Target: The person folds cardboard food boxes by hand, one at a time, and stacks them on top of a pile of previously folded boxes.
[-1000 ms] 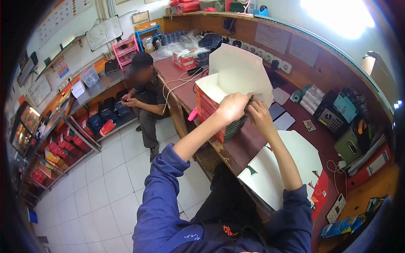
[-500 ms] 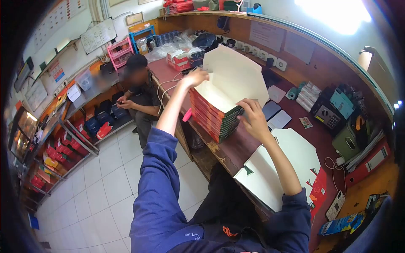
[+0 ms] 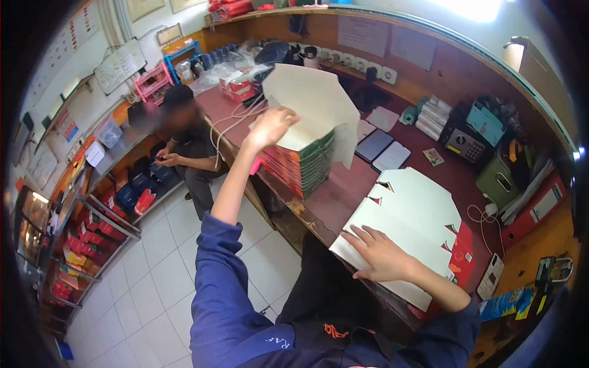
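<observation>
A tall stack of nested cardboard boxes (image 3: 294, 168), red and green outside, stands on the counter. The topmost box (image 3: 305, 130) is white inside, its lid (image 3: 313, 92) raised. My left hand (image 3: 274, 127) is at this box's left rim, fingers bent together over it; the thumb side is partly hidden. My right hand (image 3: 383, 254) lies with fingers spread on flat, unfolded white cardboard blanks (image 3: 408, 211) at the front of the counter. Small slots with red and green print mark the blanks.
Two phones (image 3: 374, 144) lie behind the blanks, near a small safe (image 3: 463, 141) and a red binder (image 3: 540, 208). A seated person (image 3: 184, 141) is at the left. The wooden counter edge (image 3: 294, 208) runs along the front, with cables (image 3: 230, 126) beyond the stack.
My right hand has left the right side of the box stack and come down onto the flat blanks. My left hand stays at the top box's left rim. The view has shifted slightly.
</observation>
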{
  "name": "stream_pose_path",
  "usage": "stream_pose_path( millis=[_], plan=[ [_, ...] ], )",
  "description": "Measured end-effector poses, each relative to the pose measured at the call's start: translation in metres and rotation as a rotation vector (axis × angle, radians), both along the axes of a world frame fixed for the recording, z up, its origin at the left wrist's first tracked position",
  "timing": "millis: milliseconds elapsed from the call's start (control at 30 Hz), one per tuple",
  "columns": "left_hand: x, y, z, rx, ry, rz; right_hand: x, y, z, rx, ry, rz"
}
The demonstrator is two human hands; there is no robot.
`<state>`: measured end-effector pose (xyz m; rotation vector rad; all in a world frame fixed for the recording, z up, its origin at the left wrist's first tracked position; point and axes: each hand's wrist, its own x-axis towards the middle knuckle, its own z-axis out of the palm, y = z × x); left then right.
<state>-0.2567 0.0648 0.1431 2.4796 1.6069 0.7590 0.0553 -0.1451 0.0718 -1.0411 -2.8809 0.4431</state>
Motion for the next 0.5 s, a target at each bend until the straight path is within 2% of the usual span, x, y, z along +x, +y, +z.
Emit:
stream_pose_path(
  millis=[67,200,267,333,367,400,433,467,500],
  plan=[
    [0.039,-0.039,-0.001,0.052,0.02,-0.097,0.021,-0.008,-0.008,0.013,0.004,-0.09],
    [0.089,-0.082,-0.014,0.055,0.358,0.088,0.036,-0.019,-0.015,0.054,0.013,-0.237],
    [0.088,-0.08,-0.016,0.118,0.392,0.095,0.037,-0.022,-0.014,0.007,0.007,-0.252],
    [0.09,-0.08,-0.015,0.071,0.391,0.082,0.039,-0.021,-0.025,0.179,0.163,-0.185],
    [0.092,-0.084,-0.014,0.128,0.384,0.021,0.04,-0.022,-0.022,0.179,0.162,-0.191],
    [0.094,-0.086,-0.014,0.187,0.377,-0.039,0.039,-0.023,-0.014,0.059,0.119,-0.22],
    [0.097,-0.088,-0.015,0.132,0.333,-0.165,0.04,-0.023,-0.009,-0.062,0.078,-0.247],
    [0.1,-0.094,-0.013,0.133,0.336,-0.17,0.041,-0.023,-0.006,-0.061,0.081,-0.252],
    [0.105,-0.102,-0.01,-0.004,0.302,-0.376,0.044,-0.022,-0.004,0.086,0.153,-0.249]
  ],
)
